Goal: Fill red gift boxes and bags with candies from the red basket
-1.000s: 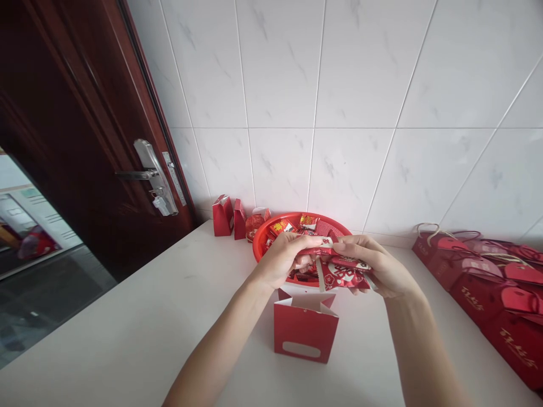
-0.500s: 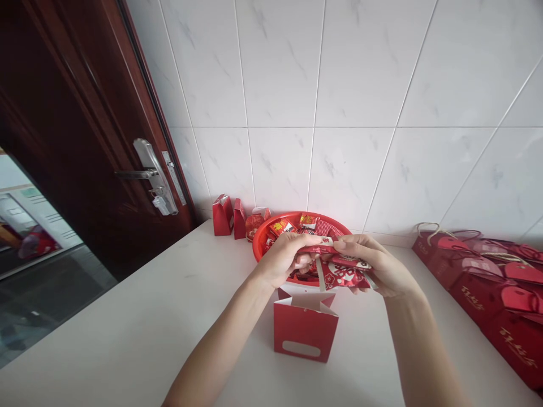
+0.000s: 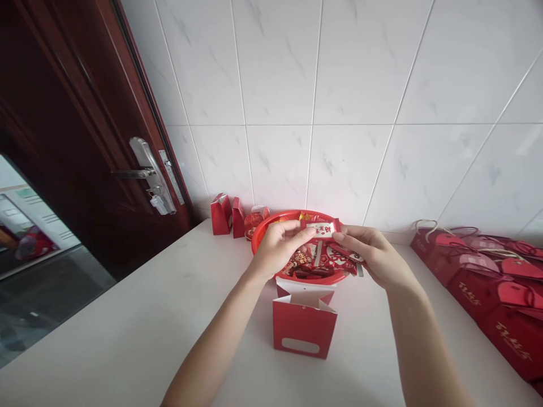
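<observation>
Over the red plastic basket (image 3: 257, 237), my left hand (image 3: 278, 246) pinches a small red packet with a white label (image 3: 321, 229). My right hand (image 3: 377, 254) is closed on red wrapped packets (image 3: 339, 255), its thumb and finger touching the right end of the labelled one. Wrapped sweets (image 3: 299, 260) lie in the basket beneath. In front of the basket an open red paper box (image 3: 303, 328) stands upright on the white table, its top spread; its inner bottom is hidden.
Small red boxes (image 3: 221, 215) stand against the tiled wall, left of the basket. Several dark red gift bags (image 3: 479, 288) with cord handles line the right side. A brown door (image 3: 85, 141) with a metal handle is at the left.
My left hand has moved slightly left and up, and the white-labelled packet now faces me flat between both hands. The packets in my right hand have shifted, showing more of the basket's sweets.
</observation>
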`<state>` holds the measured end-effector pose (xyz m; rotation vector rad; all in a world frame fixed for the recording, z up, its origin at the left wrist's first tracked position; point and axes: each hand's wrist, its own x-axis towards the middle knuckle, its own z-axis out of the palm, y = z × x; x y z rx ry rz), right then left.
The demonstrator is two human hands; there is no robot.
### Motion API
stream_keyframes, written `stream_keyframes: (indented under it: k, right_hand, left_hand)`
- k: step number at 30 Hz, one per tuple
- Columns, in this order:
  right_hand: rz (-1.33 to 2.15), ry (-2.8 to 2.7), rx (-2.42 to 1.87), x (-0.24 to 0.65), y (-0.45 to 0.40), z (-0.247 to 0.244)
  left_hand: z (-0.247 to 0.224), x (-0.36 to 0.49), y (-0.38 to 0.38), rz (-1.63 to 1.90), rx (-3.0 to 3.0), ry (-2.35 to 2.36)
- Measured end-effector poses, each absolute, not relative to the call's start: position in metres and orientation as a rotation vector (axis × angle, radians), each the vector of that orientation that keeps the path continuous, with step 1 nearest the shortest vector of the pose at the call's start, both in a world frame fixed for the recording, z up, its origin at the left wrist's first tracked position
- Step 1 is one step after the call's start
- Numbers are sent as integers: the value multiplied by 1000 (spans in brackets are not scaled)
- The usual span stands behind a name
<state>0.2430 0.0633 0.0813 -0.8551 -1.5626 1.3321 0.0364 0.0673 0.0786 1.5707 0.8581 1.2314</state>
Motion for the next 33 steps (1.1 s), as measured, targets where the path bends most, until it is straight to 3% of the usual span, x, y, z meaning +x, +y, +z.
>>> stream_keyframes:
  k: [8,16,21,28,33]
  right_hand:
    - [1283,-1507,-862,243,65,85]
    - [1136,-1623,-873,240,65,84]
    - [997,-1453,-946,248,65,88]
    - [831,-1349,-982,268,62,94]
    - [789,-1348,-982,271,57,98]
  left_hand:
    - [81,31,70,1339,1506,952]
    - [78,39,71,1174,1741,836]
    - [68,28,95,1184,1710,998]
    - [48,42,157,569,2194,1011]
    - [55,87,182,551,2050,1021]
